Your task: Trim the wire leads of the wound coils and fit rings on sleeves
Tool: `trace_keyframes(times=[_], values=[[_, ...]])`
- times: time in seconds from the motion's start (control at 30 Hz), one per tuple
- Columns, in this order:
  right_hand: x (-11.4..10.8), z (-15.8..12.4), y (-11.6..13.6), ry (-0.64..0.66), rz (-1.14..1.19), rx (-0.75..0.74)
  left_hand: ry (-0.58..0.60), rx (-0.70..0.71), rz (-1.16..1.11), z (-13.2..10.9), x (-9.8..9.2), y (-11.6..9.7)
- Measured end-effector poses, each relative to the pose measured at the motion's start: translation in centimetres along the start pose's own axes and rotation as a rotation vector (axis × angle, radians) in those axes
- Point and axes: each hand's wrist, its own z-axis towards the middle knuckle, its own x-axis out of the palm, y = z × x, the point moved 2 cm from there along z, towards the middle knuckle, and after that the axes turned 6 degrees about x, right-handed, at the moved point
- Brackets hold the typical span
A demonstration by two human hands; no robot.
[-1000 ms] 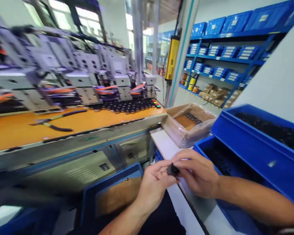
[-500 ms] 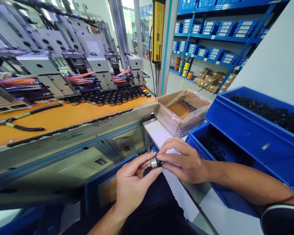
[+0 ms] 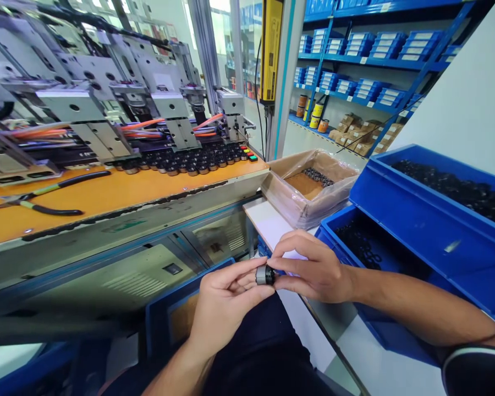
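Note:
Between the fingertips of my left hand is a small silver cylinder with a black toothed cap, which looks like a motor stator core. Thumb and index finger pinch it from below and above, its black end facing right. My right hand has its fingertips closed at that black end, partly hiding it. Both hands are in front of my lap, over the edge of a white side table. Many similar black-topped round parts stand in rows on the orange workbench.
Black-and-green pliers lie on the bench before a machine. A plastic-lined carton holds metal parts. At right, blue bins contain small black pieces. A blue crate sits under the bench. Blue shelves stand behind.
The cap has come more into view as the right fingertips shifted slightly on the part. The whole view has moved a little; both hands stay at the part.

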Motion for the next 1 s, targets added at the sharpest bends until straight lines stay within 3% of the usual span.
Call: trace_keyframes(times=[0.23,0.47,0.6,0.7,0.8,1.0], values=[[-0.1,-0.2,0.1,-0.005,-0.098,-0.103,0.105,-0.158,-0.095,0.0,-0.7,0.9],[-0.1,-0.2,0.3,0.039,-0.191,-0.169,0.130,-0.202,-0.120,0.0,-1.0,1.0],[-0.1,-0.2,0.5,0.021,-0.319,-0.241,0.030,-0.162,-0.162,-0.3,0.1,1.7],[0.1,-0.4,0.7,0.001,-0.346,-0.235,-0.079,-0.048,-0.167,-0.8,1.2,2.1],[0.4,-0.7,0.7,-0.028,-0.212,-0.154,-0.131,0.168,0.062,-0.9,1.2,1.3],[0.8,-0.6,1.1,-0.026,0.012,-0.031,0.061,0.659,0.687,-0.6,-0.6,-1.2]])
